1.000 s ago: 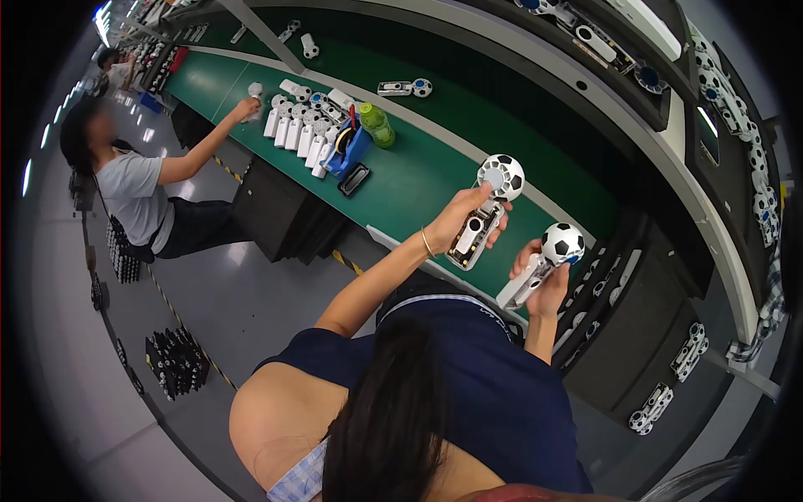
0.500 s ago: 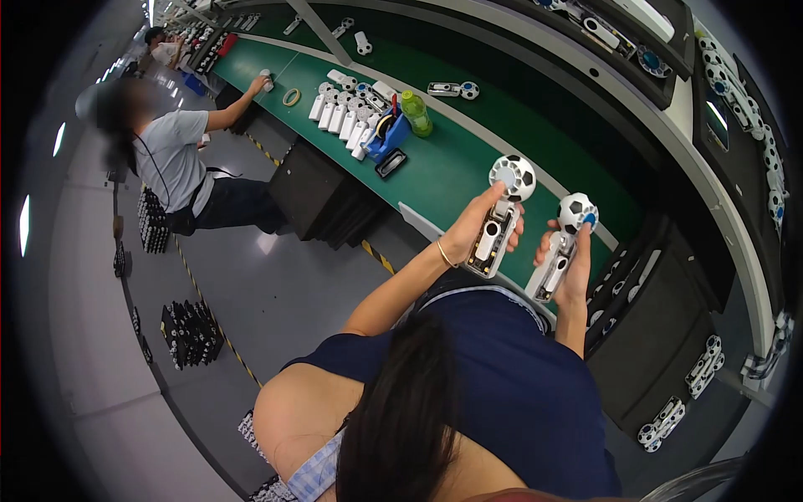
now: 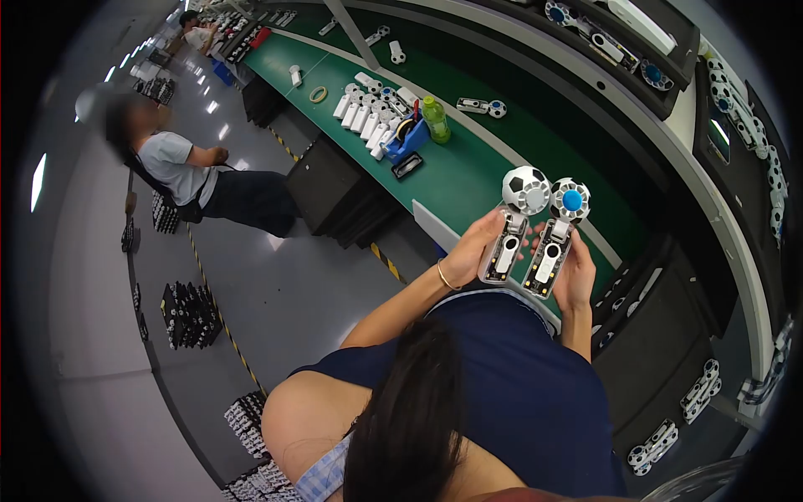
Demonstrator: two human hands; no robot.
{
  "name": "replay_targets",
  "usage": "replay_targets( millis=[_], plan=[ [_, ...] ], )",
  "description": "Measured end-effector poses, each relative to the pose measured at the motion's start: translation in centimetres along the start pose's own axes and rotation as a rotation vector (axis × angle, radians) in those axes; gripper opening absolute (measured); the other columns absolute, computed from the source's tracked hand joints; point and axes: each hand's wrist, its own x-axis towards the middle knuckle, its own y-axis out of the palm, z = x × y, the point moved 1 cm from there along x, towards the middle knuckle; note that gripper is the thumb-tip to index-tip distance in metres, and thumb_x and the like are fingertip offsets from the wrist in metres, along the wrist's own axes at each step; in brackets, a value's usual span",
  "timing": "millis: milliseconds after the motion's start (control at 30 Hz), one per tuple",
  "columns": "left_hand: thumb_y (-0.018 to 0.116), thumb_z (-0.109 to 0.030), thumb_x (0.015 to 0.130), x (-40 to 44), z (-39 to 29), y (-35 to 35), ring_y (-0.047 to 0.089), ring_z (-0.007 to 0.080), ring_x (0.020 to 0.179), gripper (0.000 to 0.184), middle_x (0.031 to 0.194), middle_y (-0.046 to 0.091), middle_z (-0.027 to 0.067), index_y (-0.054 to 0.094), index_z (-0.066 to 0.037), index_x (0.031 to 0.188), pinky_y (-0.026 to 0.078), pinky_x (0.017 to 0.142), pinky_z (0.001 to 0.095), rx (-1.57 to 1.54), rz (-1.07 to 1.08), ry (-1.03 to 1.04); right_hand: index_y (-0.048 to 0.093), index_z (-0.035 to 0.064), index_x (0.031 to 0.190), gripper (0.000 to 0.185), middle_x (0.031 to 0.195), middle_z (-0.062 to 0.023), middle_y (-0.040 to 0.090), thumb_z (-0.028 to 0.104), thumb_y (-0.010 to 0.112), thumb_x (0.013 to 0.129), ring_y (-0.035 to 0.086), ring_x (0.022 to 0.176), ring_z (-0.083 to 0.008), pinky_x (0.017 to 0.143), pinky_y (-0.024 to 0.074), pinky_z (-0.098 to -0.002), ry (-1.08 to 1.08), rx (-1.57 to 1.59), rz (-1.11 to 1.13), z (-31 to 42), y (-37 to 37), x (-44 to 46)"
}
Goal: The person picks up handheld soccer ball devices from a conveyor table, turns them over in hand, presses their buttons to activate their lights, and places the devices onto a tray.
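Observation:
My left hand (image 3: 471, 252) is closed around a handheld device with a football-patterned head and a grey disc (image 3: 506, 247). Its clear-edged body shows a circuit board and a white inner part. My right hand (image 3: 577, 272) grips a similar football-headed device with a blue disc (image 3: 549, 258). Both devices stand side by side, heads up, at the bench's front edge, their heads touching or nearly so. Some fingers of each hand are hidden behind the bodies.
On the green bench (image 3: 468, 180) are a green bottle (image 3: 435, 120), a blue tape dispenser (image 3: 405, 144), a tape roll (image 3: 318, 94) and several white devices (image 3: 368, 121). Black trays (image 3: 661, 335) stand at right. A co-worker (image 3: 176, 163) stands at left beside stacked dark boxes (image 3: 335, 188).
Both devices have come closer together and turned, so their discs and inner boards face me more squarely. The co-worker's arm has drawn back from the bench, leaving a white device there.

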Motion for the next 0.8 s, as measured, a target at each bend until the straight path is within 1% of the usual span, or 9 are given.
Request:
replay_targets(
  millis=[100,133,167,200,267,300,367,467,800],
  plan=[
    [0.021,-0.046,0.098,-0.4,0.8,0.6,0.06,0.0161,0.089,0.055,0.11,0.057,0.0092,0.04,-0.004,0.129,0.052,0.076,0.0326,-0.126,-0.002,-0.093,0.047,-0.0022,0.118,0.052,0.102,-0.0123,0.058,0.04,0.024,0.099,0.058,0.085,-0.02,0.077,0.0467,-0.0309,0.058,0.133,0.148,-0.2,0.2,-0.7],
    [0.019,-0.047,0.097,-0.4,0.4,0.9,0.059,0.0152,0.088,0.058,0.107,0.058,0.0076,0.04,-0.005,0.13,0.052,0.075,0.0312,-0.095,0.036,-0.093,0.049,-0.003,0.116,0.053,0.1,-0.0119,0.059,0.041,0.023,0.099,0.058,0.084,-0.0196,0.077,0.0465,-0.0303,0.063,0.197,0.147,-0.2,0.4,-0.8],
    [0.018,-0.048,0.097,-0.3,0.7,0.8,0.059,0.0138,0.086,0.059,0.103,0.059,0.0061,0.039,-0.005,0.132,0.052,0.074,0.0297,-0.13,-0.034,-0.113,0.05,-0.0039,0.113,0.055,0.097,-0.0114,0.06,0.041,0.023,0.099,0.058,0.084,-0.0189,0.077,0.0465,-0.0301,0.043,0.152,0.126,-0.2,0.3,-0.9],
    [0.018,-0.048,0.097,0.1,0.8,0.7,0.059,0.0135,0.083,0.058,0.101,0.059,0.0061,0.042,-0.005,0.129,0.052,0.072,0.0286,-0.102,-0.041,-0.098,0.051,-0.0041,0.113,0.054,0.094,-0.0105,0.061,0.041,0.023,0.099,0.058,0.083,-0.0182,0.078,0.047,-0.0302,0.029,0.056,0.084,-0.4,-0.4,-0.8],
    [0.017,-0.048,0.098,0.5,1.3,-0.6,0.059,0.0135,0.08,0.057,0.099,0.059,0.0066,0.044,-0.005,0.124,0.053,0.07,0.0283,-0.045,0.097,-0.121,0.052,-0.0039,0.111,0.054,0.091,-0.0097,0.061,0.04,0.024,0.099,0.058,0.081,-0.0177,0.077,0.0471,-0.0302,0.011,0.007,0.011,-0.1,-0.3,-1.2],
    [0.022,-0.046,0.098,0.4,0.9,0.6,0.061,0.0141,0.079,0.053,0.099,0.061,0.0076,0.05,-0.004,0.114,0.054,0.069,0.0286,-0.087,0.0,-0.099,0.052,-0.0037,0.11,0.053,0.09,-0.0091,0.061,0.04,0.024,0.099,0.058,0.08,-0.0176,0.077,0.0471,-0.0299,0.029,0.03,-0.021,0.1,-0.1,-1.5],
    [0.017,-0.046,0.098,0.2,0.7,1.4,0.059,0.0131,0.079,0.056,0.099,0.058,0.0071,0.043,-0.005,0.125,0.053,0.069,0.0282,-0.074,-0.002,-0.14,0.052,-0.0035,0.109,0.052,0.093,-0.0097,0.06,0.039,0.024,0.099,0.058,0.08,-0.0179,0.076,0.047,-0.0304,0.033,0.1,0.081,-0.2,-1.3,-1.8],
    [0.017,-0.044,0.099,0.3,1.0,0.9,0.059,0.0134,0.081,0.057,0.099,0.058,0.0065,0.036,-0.004,0.133,0.053,0.071,0.0282,-0.076,0.074,-0.176,0.054,-0.0027,0.108,0.052,0.096,-0.0105,0.059,0.038,0.023,0.099,0.057,0.08,-0.0174,0.076,0.0471,-0.0308,0.006,0.099,0.048,0.2,-1.0,-2.3],
    [0.018,-0.043,0.099,1.1,2.5,1.0,0.059,0.0145,0.082,0.055,0.101,0.058,0.0069,0.037,-0.003,0.132,0.053,0.07,0.0294,-0.108,0.139,-0.211,0.052,-0.0011,0.108,0.043,0.1,-0.0121,0.059,0.033,0.027,0.098,0.057,0.081,-0.0184,0.074,0.0474,-0.0318,-0.036,0.113,0.011,0.1,-2.6,-2.9]
  ],
)
